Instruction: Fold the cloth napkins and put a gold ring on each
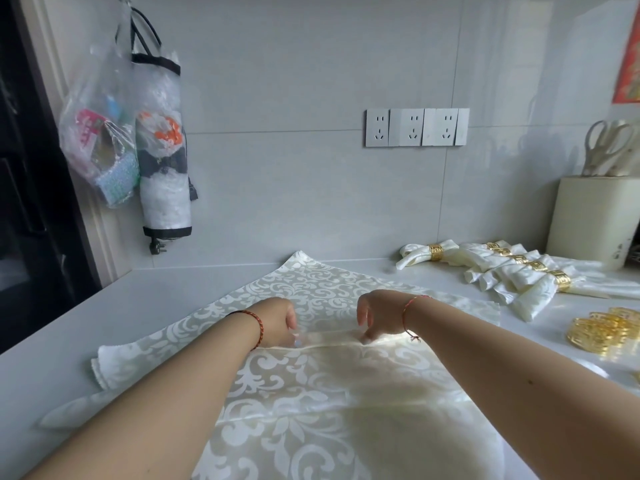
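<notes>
- Head view: the napkin you are working lies spread across the worktop right in front of you, set cornerwise with its far corner almost at the wall, and a raised crease runs across its middle.
- Your left hand and right hand sit on that crease, close together but apart; the fingers of both are curled down and look to be pinching the ridge of cloth (the fingertips are partly hidden, so how firm the pinch is I cannot say).
- Expect it to handle as light, limp and rather glossy damask: it will slump where unsupported and probably slide on the smooth worktop, so take it along the fold line or at the corners, both hands pulling evenly.
- Finished napkins lie in a row to your right near the wall, each rolled and banded with a gold ring.
- Loose gold rings are heaped just nearer you on the right; they look rigid and open-worked, easy to pick by the rim.
- A cream holder at the far right holds scissors and other handles.
- On the wall at left hang a clear plastic bag of small packets and a bag dispenser stuffed with plastic bags.
</notes>
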The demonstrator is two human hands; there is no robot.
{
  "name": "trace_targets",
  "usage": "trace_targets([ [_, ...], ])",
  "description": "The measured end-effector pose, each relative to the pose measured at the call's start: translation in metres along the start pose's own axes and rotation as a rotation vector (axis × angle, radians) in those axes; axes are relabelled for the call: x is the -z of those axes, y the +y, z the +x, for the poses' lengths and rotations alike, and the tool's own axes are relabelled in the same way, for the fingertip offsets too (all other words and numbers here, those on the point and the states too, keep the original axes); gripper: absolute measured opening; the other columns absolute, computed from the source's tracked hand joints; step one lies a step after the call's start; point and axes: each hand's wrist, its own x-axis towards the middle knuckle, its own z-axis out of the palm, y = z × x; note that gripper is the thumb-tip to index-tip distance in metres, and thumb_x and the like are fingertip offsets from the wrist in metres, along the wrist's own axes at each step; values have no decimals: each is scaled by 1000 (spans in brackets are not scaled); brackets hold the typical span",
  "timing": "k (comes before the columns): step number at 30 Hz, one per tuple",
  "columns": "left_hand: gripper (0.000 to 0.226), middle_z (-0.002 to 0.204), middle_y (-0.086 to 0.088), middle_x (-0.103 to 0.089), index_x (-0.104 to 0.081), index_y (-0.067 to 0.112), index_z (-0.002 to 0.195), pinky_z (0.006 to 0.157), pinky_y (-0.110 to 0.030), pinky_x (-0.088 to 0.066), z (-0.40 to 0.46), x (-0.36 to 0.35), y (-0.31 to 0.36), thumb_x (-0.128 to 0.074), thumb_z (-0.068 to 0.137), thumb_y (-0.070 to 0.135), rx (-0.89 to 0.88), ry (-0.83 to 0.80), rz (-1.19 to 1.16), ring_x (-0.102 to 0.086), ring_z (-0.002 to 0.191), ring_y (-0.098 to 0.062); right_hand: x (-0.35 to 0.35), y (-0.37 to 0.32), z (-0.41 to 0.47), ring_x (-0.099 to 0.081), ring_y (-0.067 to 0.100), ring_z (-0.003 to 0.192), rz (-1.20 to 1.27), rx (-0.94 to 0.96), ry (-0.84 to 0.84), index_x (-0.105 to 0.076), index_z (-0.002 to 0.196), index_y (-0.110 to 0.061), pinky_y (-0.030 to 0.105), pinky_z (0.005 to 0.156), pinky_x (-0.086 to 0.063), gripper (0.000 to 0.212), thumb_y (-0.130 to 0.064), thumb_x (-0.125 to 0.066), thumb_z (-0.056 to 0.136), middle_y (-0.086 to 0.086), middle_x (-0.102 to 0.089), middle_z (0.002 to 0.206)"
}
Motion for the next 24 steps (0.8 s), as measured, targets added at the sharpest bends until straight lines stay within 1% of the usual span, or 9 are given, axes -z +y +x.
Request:
trace_targets([
  [2,34,120,5,-56,-59,24,116,85,-22,-42,-1,0,-2,-70,85,34,16,-35,5,-56,107,-16,0,1,-1,-58,23,104,-20,-5,-8,-63,114,-18,29,86,-43,38,-32,-72,80,1,-61,116],
  [4,35,123,4,-56,-59,24,120,83,-22,-41,-5,1,-1,-68,88,33,2,-54,20,-55,104,-15,-2,0,-4,-55,20,93,-29,9,27,-64,110,-18,28,80,-44,32,-31,-71,81,2,-64,112],
  [9,11,100,8,-60,-62,27,96,76,-22,-41,-17,-3,6,-62,91,18,-51,35,50,-56,92,-14,-9,-4,-18,-54,21,86,-60,44,192,-59,87,-25,27,68,-39,9,-23,-66,82,1,-65,98],
  [14,24,101,9,-66,-65,32,88,101,-27,-37,-35,-10,11,-57,91,9,-81,127,154,-52,113,-22,-16,-10,-38,-58,25,94,-215,80,256,-62,91,-26,26,69,-37,22,-8,-56,80,-1,-64,99],
  [17,35,112,12,-64,-71,31,102,102,-25,-37,-47,-9,12,-51,90,6,-102,69,194,-50,114,-16,-17,-10,-46,-59,23,99,-200,82,196,-65,98,-27,28,81,-47,30,-7,-50,80,-2,-65,105],
  [19,29,96,7,-65,-70,30,77,88,-25,-39,-49,-8,11,-50,90,13,-87,35,134,-53,91,-13,-16,-10,-51,-61,23,99,-148,67,173,-67,97,-23,30,83,-49,24,-14,-51,83,0,-67,103],
  [21,40,72,0,-52,-46,23,51,67,-26,-35,-46,-8,10,-50,91,21,-71,52,78,-45,68,-18,-14,-9,-52,-60,24,97,-120,60,171,-69,96,-19,27,76,-46,16,-24,-56,89,4,-68,100],
  [22,40,68,0,-51,-45,22,52,62,-25,-34,-45,-9,9,-52,91,22,-66,57,70,-44,64,-18,-13,-8,-51,-60,23,96,-107,59,160,-70,97,-19,26,74,-43,16,-27,-59,89,5,-69,100],
  [24,32,82,5,-67,-57,26,58,62,-21,-40,-43,-9,10,-58,90,21,-51,81,48,-54,67,-15,-11,-8,-47,-61,23,95,-68,48,135,-71,94,-20,27,75,-45,13,-28,-67,85,5,-70,100],
])
